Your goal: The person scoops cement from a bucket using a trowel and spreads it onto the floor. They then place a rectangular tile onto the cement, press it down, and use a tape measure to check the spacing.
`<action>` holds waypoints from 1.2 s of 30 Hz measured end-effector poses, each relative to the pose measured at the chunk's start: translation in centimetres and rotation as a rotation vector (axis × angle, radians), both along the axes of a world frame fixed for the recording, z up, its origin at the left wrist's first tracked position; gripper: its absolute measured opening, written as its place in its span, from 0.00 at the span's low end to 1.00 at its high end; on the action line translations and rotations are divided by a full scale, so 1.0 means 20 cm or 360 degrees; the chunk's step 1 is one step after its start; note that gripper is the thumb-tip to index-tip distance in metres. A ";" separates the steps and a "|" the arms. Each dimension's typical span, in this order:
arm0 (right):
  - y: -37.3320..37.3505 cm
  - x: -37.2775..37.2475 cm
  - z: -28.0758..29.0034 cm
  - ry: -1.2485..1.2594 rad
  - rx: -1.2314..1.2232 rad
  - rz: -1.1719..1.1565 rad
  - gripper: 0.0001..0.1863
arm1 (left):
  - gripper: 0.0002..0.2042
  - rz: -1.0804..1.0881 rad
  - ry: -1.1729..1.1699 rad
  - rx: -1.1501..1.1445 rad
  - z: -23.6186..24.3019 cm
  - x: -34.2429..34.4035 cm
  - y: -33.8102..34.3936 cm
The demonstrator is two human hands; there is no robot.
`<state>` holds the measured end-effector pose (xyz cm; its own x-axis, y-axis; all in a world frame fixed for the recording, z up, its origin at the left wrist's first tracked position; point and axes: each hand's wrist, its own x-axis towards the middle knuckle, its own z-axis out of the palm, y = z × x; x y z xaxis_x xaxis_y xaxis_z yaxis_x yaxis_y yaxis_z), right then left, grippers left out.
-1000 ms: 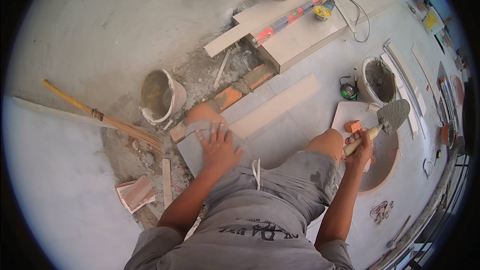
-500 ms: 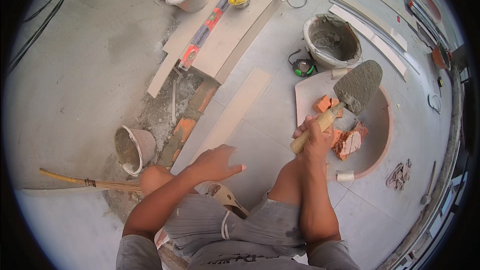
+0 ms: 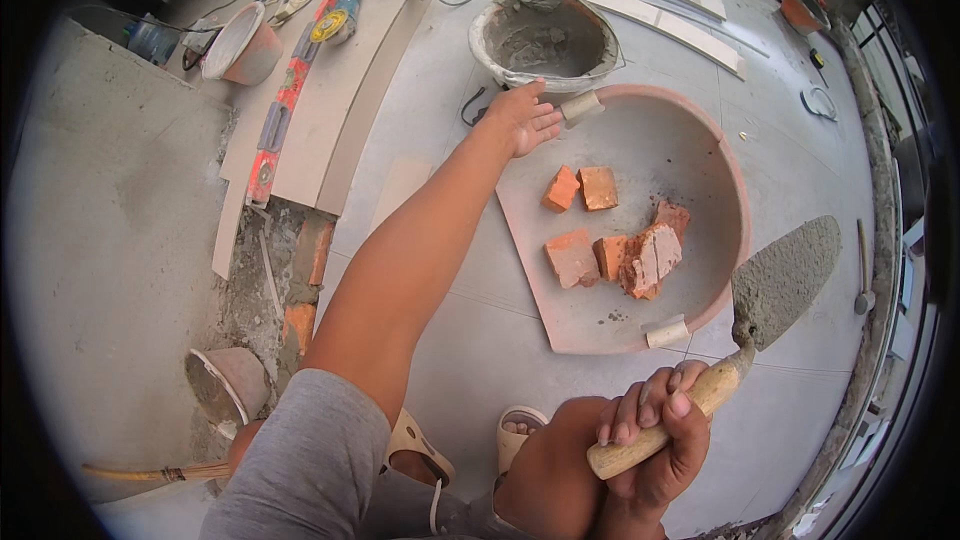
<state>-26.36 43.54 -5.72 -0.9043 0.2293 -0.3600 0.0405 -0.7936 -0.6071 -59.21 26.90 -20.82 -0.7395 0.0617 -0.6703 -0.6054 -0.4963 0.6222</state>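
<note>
Ideally, the trowel (image 3: 785, 285) gripped by the right hand (image 3: 682, 458) should be held level; upper centre, the left hand (image 3: 522, 122) is spread.

- My left arm (image 3: 410, 250) stretches far forward, slanting from lower left up toward the right.
- My left hand (image 3: 522, 122) is open at the end of it, fingers held out to the right.
- My right forearm (image 3: 630, 520) rises from the lower edge, mostly out of view.
- My right hand (image 3: 655, 435) is closed, fingers curled, thumb (image 3: 688, 432) pressing alongside, well apart from my left.
</note>
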 end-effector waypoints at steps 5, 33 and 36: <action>0.13 0.27 0.17 -0.0081 -0.0002 0.0059 0.12 | 0.23 0.0290 -0.0023 0.0146 -0.08 -0.31 0.13; -0.06 0.06 0.02 0.0406 0.3505 0.1510 0.21 | 0.11 -0.0791 0.0449 -0.0722 0.19 1.21 -1.18; -0.16 0.00 -0.03 0.0595 0.4013 0.1601 0.18 | 0.13 -0.0943 0.0648 -0.1013 0.19 1.19 -1.05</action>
<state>-26.32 40.44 -6.23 -0.8684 -0.4557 -0.1956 -0.4750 0.8776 0.0643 -35.49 5.98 -17.06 -0.8885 0.2135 -0.4061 -0.3275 0.3247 0.8873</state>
